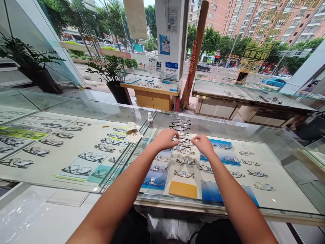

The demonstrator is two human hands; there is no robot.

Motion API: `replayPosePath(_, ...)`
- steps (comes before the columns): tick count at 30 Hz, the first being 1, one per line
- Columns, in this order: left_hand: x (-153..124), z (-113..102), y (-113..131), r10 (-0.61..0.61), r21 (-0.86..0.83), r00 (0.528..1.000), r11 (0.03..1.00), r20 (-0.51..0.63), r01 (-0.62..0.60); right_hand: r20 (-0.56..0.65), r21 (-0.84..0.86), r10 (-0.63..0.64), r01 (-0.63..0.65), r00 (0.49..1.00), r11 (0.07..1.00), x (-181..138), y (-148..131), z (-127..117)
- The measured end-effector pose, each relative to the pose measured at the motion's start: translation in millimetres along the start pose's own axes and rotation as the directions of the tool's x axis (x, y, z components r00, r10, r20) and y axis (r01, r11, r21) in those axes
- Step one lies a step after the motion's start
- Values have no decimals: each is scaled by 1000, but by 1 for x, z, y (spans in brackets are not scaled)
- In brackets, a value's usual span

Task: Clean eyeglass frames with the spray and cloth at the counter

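My left hand (167, 139) and my right hand (203, 144) are over the glass counter, facing each other. Between them is a pair of eyeglasses (185, 139) in a column of several frames. The left fingers curl at one end of this pair, and the right thumb and fingertips pinch at the other. Their exact contact is too small to make out. Farther back in the column lie more dark eyeglasses (180, 128). Nearer me are another pair of eyeglasses (184, 174) and a yellow cloth or case (182, 189).
A small white spray bottle (150, 120) and a crumpled beige cloth (133, 133) stand left of my hands. Rows of spectacles fill the display case (284, 189) on both sides. Behind the counter are a potted plant (118, 88), a wooden post (194, 54) and more showcases (152, 98).
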State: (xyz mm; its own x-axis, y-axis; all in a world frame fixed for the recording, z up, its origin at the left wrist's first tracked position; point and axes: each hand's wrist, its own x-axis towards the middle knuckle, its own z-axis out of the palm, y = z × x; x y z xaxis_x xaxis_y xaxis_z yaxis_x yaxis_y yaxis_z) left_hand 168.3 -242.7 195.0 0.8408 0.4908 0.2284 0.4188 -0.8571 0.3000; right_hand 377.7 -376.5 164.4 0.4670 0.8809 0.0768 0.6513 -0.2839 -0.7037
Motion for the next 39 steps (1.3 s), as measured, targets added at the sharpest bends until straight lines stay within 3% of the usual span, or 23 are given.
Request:
replayPosePath(4,4,5,-5,-80,107,989,990,-126,94,22,-20,1,-1,1000,1000,2,2,6)
replayPosePath(12,9,15,-6,-82,84,992,992,-97,91,20,-34,-10,11,1000,999,4,-2,13)
replayPosePath(17,8,11,-5,-39,58,992,997,-119,46,-13,-8,-72,72,997,997,-2,-10,4)
replayPosePath(19,7,6,-3,0,12,987,1000,-160,2,-70,31,-123,125,990,992,-7,-16,-5)
replayPosePath(22,5,-4,3,4,-158,962,986,-273,-49,-273,154,-199,247,941,957,-16,-26,-19)
replayPosePath(25,4,-13,13,-115,-451,924,890,-364,-66,-370,308,-179,302,912,902,-22,-35,-25)
replayPosePath(29,4,-13,26,-251,-736,917,674,-310,-64,-233,427,-200,285,952,859,-26,-42,-16)
replayPosePath(32,4,-10,34,-267,-818,933,573,-242,-49,-208,426,-252,319,945,846,-28,-43,-7)
replayPosePath(39,4,-8,37,-195,-831,943,542,-268,-124,-236,436,-279,358,931,826,-29,-42,-8)
